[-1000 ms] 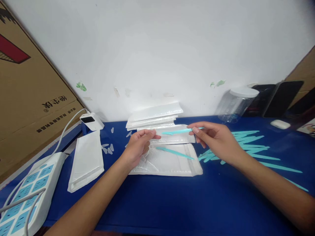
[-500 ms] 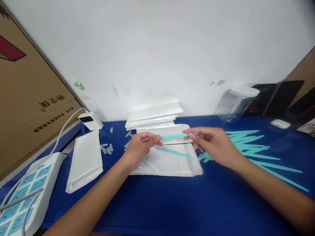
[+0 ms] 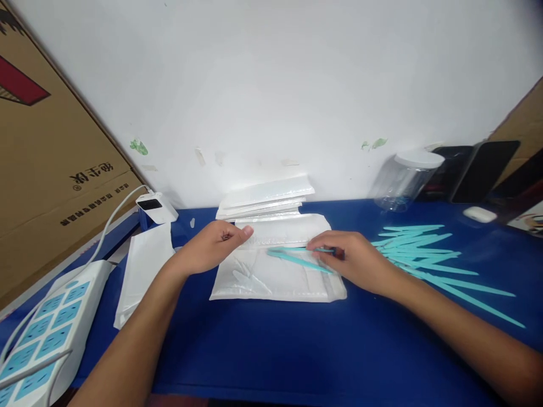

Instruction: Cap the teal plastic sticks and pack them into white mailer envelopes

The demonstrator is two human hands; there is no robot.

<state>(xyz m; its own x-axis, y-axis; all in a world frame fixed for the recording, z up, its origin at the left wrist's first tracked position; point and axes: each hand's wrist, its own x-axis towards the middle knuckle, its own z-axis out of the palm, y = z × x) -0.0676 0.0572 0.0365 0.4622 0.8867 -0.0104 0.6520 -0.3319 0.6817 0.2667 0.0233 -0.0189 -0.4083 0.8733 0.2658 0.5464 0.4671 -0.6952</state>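
Note:
My right hand [image 3: 339,254] pinches the far end of a teal tapered strip [image 3: 292,249] between thumb and fingertips. A second teal strip [image 3: 303,262] lies just below it on a white bubble mailer [image 3: 280,285], forming a narrow V. My left hand [image 3: 216,246] hovers over the mailer's left side, fingers curled in and thumb stretched out to the right. Whatever those fingers hold, if anything, is hidden. Several small translucent pieces [image 3: 250,281] rest on the mailer below the left hand. Another white mailer [image 3: 292,230] lies behind, partly between the hands.
More white mailers [image 3: 267,195] are stacked against the wall, and others [image 3: 142,265] lie left. A fan of teal strips [image 3: 424,254] spreads right. A clear lidded jar [image 3: 403,181] and dark phone [image 3: 483,172] stand back right; a power strip [image 3: 51,333] lies left.
My left hand has let go of the teal strip and moved left, its fingers curling in. My right hand has lowered that strip onto the mailer beside the other one.

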